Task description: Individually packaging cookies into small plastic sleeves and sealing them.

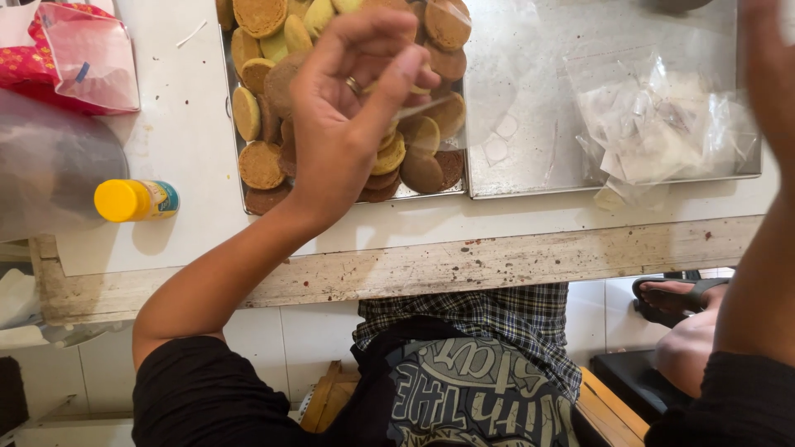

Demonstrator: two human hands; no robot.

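Table edge: worn wooden strip point(497, 261) along the near side, white top behind it.
Bottle: yellow-capped small bottle point(137, 199) lies on its side near the table's left edge.
Left hand: left hand point(344, 108) raised over the cookie tray, fingers pinching a clear plastic wrapper point(431, 103).
Cookie tray: metal tray point(234, 157) heaped with round brown and greenish cookies point(261, 164), mid-table.
Second tray: steel tray point(530, 157) to its right, carrying a pile of clear empty bags point(662, 124).
Right hand: right hand point(774, 74) at the right edge, mostly cropped; grip cannot be told.
Far left corner: red and pink packet point(74, 54).
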